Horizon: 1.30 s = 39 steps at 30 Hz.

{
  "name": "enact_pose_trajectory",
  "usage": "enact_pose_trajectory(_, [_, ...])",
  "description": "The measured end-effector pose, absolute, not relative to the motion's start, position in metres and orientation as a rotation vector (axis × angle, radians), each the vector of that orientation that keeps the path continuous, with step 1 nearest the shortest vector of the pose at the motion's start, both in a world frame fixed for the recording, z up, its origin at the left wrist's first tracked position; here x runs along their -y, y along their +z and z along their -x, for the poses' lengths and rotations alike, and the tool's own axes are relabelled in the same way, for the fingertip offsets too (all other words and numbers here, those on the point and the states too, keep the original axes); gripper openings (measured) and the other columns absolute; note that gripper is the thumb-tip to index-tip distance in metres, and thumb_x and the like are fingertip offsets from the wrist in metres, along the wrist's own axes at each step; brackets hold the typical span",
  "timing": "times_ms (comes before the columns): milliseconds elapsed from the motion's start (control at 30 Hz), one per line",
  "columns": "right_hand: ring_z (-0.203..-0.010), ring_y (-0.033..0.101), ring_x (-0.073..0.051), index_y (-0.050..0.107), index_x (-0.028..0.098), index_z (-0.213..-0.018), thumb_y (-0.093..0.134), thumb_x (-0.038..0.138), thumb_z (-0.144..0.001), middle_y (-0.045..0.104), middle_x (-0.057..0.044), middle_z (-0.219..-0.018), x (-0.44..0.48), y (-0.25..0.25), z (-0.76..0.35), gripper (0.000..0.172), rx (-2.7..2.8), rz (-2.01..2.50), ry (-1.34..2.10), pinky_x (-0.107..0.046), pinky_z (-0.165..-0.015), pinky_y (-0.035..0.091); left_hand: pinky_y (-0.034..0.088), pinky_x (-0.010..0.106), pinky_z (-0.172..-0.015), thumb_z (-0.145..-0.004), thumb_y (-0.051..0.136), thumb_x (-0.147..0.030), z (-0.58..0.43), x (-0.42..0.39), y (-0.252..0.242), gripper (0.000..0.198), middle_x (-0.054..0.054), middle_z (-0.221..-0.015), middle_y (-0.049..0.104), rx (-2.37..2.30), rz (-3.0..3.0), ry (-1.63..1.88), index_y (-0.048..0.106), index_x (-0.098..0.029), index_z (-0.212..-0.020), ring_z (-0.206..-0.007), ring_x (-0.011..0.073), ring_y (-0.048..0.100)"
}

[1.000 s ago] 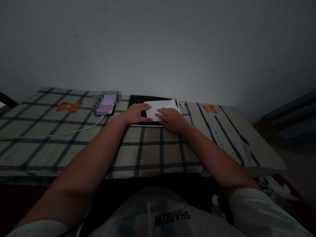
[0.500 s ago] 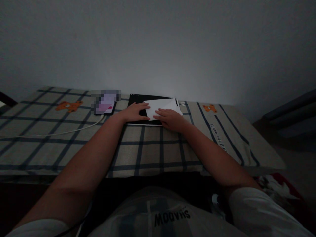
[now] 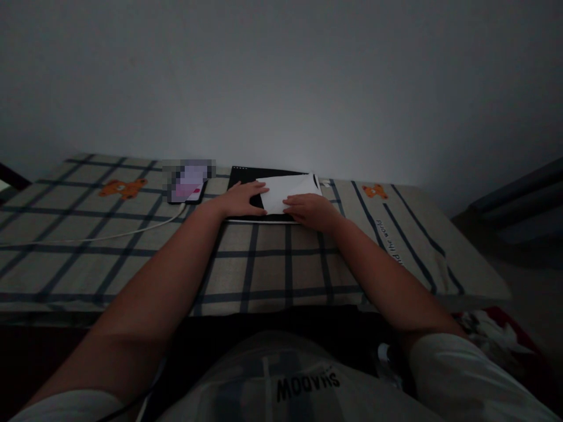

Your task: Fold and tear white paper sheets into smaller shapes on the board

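A folded white paper [image 3: 288, 190] lies on a black flat pad [image 3: 246, 173] at the far side of a checked tablecloth [image 3: 264, 264]. My left hand [image 3: 241, 200] rests flat on the pad, its fingertips at the paper's left edge, fingers stretched out. Over the paper's near right corner my right hand [image 3: 311, 210] presses down, fingers curled and close together. Whether it pinches the paper is hard to see in the dim light.
A phone [image 3: 188, 189] with a lit screen lies left of the pad, and a white cable [image 3: 101, 237] runs from it to the left. Orange bear prints [image 3: 123, 188] mark the cloth. A grey wall stands right behind the table. Crumpled items [image 3: 488, 337] lie low on the right.
My right hand slid a little to the right along the paper's near edge, and the paper's top right flap now lies flatter. My left hand stayed put.
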State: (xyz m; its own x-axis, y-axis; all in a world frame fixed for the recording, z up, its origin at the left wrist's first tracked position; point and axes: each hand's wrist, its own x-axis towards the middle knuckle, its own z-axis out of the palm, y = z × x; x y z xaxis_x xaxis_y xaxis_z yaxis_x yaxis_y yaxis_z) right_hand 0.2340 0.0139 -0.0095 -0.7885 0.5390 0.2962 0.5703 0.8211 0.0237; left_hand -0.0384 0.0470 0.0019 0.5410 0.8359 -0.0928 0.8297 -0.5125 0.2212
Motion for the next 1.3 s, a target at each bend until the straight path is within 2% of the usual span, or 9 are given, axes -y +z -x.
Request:
enact_pose_trajectory(667, [-0.115, 0.068, -0.026, 0.08, 0.021, -0.109, 0.061, 0.015, -0.094, 0.073, -0.01, -0.128, -0.0114, -0.0059, -0.2318, 0.025, 2.76, 0.886, -0.155, -0.042, -0.098, 0.054, 0.01, 0.056, -0.127, -0.08, 0.057, -0.067, 0.0366, -0.0457, 0.0073, 0.096, 0.008, -0.171, 0.023, -1.413, -2.536, -0.029, 0.03, -0.024, -0.162, -0.158, 0.0303, 0.019])
enact_pose_trajectory(1300, [-0.116, 0.066, -0.023, 0.08, 0.025, -0.111, 0.06, 0.017, -0.095, 0.072, -0.006, -0.13, -0.0051, -0.0004, -0.2326, 0.027, 2.785, 0.958, -0.101, -0.037, -0.095, 0.054, 0.01, 0.057, -0.126, -0.078, 0.057, -0.068, 0.0367, -0.046, 0.0071, 0.098, 0.009, -0.171, 0.023, -1.409, -2.536, -0.011, 0.031, -0.023, -0.161, -0.157, 0.0303, 0.02])
